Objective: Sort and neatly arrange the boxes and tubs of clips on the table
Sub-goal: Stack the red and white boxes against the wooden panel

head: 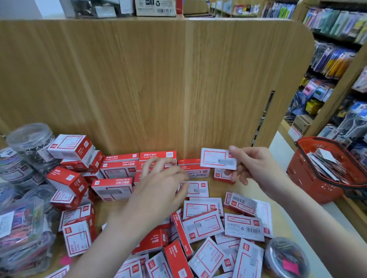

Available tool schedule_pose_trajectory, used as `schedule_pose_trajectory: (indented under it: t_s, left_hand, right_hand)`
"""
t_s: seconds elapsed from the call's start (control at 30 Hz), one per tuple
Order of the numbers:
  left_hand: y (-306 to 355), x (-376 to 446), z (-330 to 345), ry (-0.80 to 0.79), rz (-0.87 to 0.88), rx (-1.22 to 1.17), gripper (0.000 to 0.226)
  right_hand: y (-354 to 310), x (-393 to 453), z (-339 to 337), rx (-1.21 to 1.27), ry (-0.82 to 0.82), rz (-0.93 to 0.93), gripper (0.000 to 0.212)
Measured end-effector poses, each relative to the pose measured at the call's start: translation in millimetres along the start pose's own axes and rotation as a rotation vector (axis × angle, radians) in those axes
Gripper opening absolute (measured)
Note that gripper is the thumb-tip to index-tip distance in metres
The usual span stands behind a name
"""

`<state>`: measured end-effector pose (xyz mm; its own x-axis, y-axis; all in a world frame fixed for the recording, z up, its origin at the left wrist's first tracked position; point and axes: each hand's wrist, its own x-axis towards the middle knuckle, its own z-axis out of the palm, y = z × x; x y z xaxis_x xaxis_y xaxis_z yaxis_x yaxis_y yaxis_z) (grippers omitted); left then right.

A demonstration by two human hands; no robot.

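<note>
Rising behind the wooden tabletop [116, 211], a tall wood-grain back panel [143, 80] closes off the far side, and its rounded right edge leaves open aisle beyond, where a red plastic shopping basket [323, 170] is set near the tabletop's right corner. A bare strip of tabletop is seen between the rear row of red-and-white cardboard boxes [123, 167], lined against the panel, and the loose heap of small red-and-white boxes [205, 241] spread across the near half. The left side is crowded by clear plastic tubs of coloured clips [17, 228] and a tall clear round jar of dark clips [33, 145]. A round clear tub with a pink sticker [286, 259] lies at the near right.

The left hand [159, 184] is stretched forward, palm down, fingers loosely spread and curved over the rear boxes; it is motion-blurred, and whether anything is gripped beneath it cannot be told. The right hand [254, 166] is raised above the tabletop with a flat white red-bordered box [218, 158] pinched at its right end between thumb and fingers, its face tilted toward the camera.

Box lettering is too blurred to read, some rear boxes are hidden under the left hand, and the nearest boxes are cut off by the bottom edge
</note>
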<state>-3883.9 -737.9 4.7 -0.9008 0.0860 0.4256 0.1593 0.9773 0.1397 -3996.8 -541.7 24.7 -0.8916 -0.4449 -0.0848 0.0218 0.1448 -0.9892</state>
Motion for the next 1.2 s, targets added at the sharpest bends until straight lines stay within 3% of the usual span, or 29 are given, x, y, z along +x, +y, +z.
schedule_pose_trajectory:
  t_s: [0.2,0.43,0.67,0.83,0.9,1.0,1.2]
  left_hand:
    - [-7,0,4,-0.017,0.029,0.002,0.035]
    - [-7,-4,11,-0.041,0.031,0.057,0.036]
    - [-6,4,6,-0.080,0.048,0.173,0.040]
    - [-5,3,9,-0.128,0.047,0.206,0.038]
    - [-5,2,10,-0.116,0.061,0.238,0.023]
    - [-5,4,14,-0.102,0.063,0.268,0.019]
    - [-3,9,21,-0.035,0.060,0.280,0.035]
  right_hand:
    - [11,10,14,-0.566,-0.107,-0.240,0.009]
    - [33,17,42,-0.691,-0.011,-0.421,0.016]
    - [28,6,36,-0.782,0.042,-0.382,0.025]
    - [24,-11,28,-0.944,-0.053,-0.351,0.006]
    - [23,-13,28,-0.996,-0.101,-0.358,0.013]
    - [25,-14,33,-1.018,-0.236,-0.350,0.035]
    - [30,-2,37,-1.059,-0.289,-0.419,0.046]
